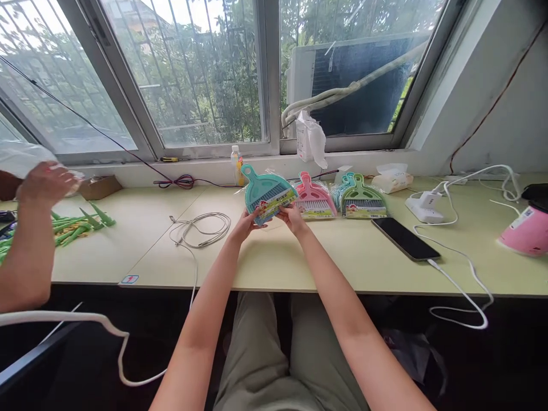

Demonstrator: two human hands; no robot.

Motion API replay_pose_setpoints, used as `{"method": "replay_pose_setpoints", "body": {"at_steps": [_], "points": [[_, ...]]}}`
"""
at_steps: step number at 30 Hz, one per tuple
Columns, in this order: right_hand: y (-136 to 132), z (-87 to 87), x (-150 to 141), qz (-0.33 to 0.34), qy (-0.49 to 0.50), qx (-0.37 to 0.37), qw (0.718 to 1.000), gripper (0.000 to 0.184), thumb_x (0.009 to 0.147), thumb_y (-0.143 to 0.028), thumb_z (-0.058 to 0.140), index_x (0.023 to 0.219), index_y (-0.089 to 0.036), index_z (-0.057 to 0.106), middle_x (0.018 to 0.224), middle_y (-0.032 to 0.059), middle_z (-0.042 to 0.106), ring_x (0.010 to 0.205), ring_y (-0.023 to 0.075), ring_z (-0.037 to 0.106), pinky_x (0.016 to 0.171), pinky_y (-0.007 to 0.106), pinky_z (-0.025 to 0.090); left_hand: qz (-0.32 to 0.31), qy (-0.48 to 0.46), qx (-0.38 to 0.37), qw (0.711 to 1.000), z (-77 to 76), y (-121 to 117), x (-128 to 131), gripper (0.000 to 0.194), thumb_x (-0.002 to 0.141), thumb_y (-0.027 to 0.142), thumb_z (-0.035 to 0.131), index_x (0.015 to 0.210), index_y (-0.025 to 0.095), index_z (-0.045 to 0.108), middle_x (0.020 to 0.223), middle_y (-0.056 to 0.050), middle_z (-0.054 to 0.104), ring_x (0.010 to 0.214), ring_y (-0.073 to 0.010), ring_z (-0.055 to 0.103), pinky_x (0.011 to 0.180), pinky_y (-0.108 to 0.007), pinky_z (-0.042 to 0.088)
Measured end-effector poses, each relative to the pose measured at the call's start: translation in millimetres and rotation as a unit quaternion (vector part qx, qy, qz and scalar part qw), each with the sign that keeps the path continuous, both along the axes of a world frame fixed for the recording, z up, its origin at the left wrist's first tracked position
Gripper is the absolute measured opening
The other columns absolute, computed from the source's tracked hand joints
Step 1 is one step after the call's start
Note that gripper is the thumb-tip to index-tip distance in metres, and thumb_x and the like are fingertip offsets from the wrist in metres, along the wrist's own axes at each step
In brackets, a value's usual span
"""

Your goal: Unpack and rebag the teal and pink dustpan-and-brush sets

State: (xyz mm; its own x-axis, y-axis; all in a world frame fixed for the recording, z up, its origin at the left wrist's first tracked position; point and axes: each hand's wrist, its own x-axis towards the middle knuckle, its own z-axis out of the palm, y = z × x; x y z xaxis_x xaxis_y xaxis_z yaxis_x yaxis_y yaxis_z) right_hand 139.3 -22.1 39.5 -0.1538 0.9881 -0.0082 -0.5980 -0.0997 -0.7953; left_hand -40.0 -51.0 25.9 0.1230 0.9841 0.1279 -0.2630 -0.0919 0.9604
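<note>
Both my hands hold up a teal mini dustpan-and-brush set in a clear wrapper, just above the pale green table. My left hand grips its lower left corner. At the lower right edge, by the yellow label, my right hand pinches it. Behind it on the table lie a pink set and a green set, with another teal one partly hidden between them.
A black phone lies right of the sets, its white cable trailing over the table edge. A white power strip and a pink device sit far right. A coiled white cord lies left. Another person's hand hovers over green sticks.
</note>
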Motion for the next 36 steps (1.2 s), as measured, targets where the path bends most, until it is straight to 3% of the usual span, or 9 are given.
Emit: {"method": "replay_pose_setpoints", "body": {"at_steps": [7,15,22,31,36], "points": [[1.9,-4.7,1.5,-0.005,-0.006,0.008,1.0,0.019,0.078,0.001,0.065,0.083,-0.017,0.068,0.082,0.0027,0.077,0.086,0.0183,0.074,0.087,0.034,0.063,-0.001,0.015,0.028,0.999,-0.9,0.9,2.1,0.065,0.073,0.043,0.086,0.124,0.022,0.051,0.117,-0.011,0.073,0.101,-0.032,0.075,0.081,-0.042,0.063],[-0.7,-8.1,-12.2,-0.034,0.013,-0.01,0.999,0.016,0.084,-0.002,0.06,0.08,-0.016,0.066,0.076,0.0021,0.075,0.083,0.0178,0.076,0.085,0.033,0.065,0.042,0.006,0.024,0.999,2.4,0.3,3.4,0.071,0.069,0.038,0.086,0.127,0.022,0.049,0.116,-0.01,0.073,0.094,-0.0304,0.076,0.071,-0.035,0.063],[-4.2,-8.2,-11.8,-0.001,0.003,0.008,1.0,0.017,0.083,0.001,0.061,0.079,-0.015,0.066,0.077,0.0023,0.075,0.086,0.0167,0.075,0.085,0.029,0.064,0.077,-0.007,0.011,0.997,2.7,2.2,3.8,0.066,0.074,0.037,0.082,0.128,0.022,0.047,0.111,-0.009,0.074,0.087,-0.0282,0.077,0.069,-0.035,0.063],[2.5,-17.9,-11.8,-0.014,-0.025,0.015,0.999,0.019,0.074,-0.001,0.073,0.082,-0.017,0.067,0.088,0.0031,0.077,0.101,0.021,0.073,0.097,0.035,0.062,0.047,0.026,0.031,0.998,6.1,-3.5,4.2,0.064,0.076,0.049,0.081,0.124,0.022,0.048,0.117,-0.01,0.071,0.085,-0.025,0.077,0.067,-0.033,0.063],[4.3,-19.5,-12.6,-0.022,-0.039,0.009,0.999,0.017,0.075,-0.002,0.073,0.082,-0.016,0.068,0.091,0.0055,0.077,0.098,0.022,0.075,0.098,0.038,0.062,0.046,0.038,0.025,0.998,5.7,-3.8,4.4,0.069,0.069,0.037,0.084,0.124,0.023,0.045,0.115,-0.01,0.072,0.086,-0.0264,0.077,0.068,-0.034,0.063]]}}
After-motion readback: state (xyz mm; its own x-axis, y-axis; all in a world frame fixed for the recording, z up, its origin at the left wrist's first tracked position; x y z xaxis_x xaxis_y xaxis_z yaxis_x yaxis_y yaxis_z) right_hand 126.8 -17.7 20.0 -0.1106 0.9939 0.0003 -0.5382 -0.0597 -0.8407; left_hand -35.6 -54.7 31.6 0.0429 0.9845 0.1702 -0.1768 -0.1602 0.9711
